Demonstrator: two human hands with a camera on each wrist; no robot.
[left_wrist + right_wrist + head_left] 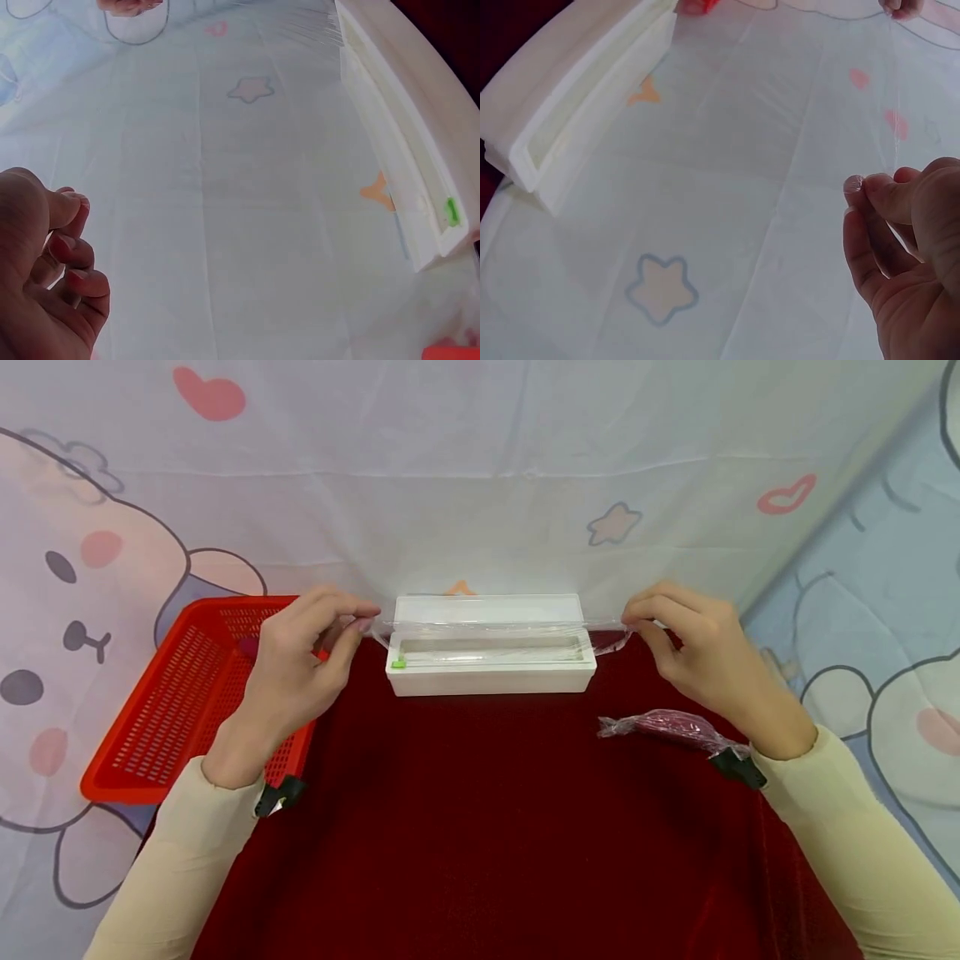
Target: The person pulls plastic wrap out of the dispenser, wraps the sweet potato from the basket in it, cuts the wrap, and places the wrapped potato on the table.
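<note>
A sheet of clear plastic wrap (487, 626) stretches across between my two hands, over a white wrap dispenser box (491, 682). My left hand (300, 652) pinches one corner of the film between thumb and fingertips, left of the box. At the opposite side my right hand (701, 647) pinches the other corner, as its thumb and finger (855, 184) also show in the right wrist view. The dispenser's lid (487, 608) stands raised at the back. A green slide cutter (398, 664) sits at the left end of its front edge.
To the left stands a red plastic basket (123, 792), partly behind my left forearm, with a purple object (248, 646) inside. A pinkish item twisted in clear film (667, 724) lies on the dark red cloth (480, 827) near my right wrist. Behind the box hangs a printed curtain (480, 510).
</note>
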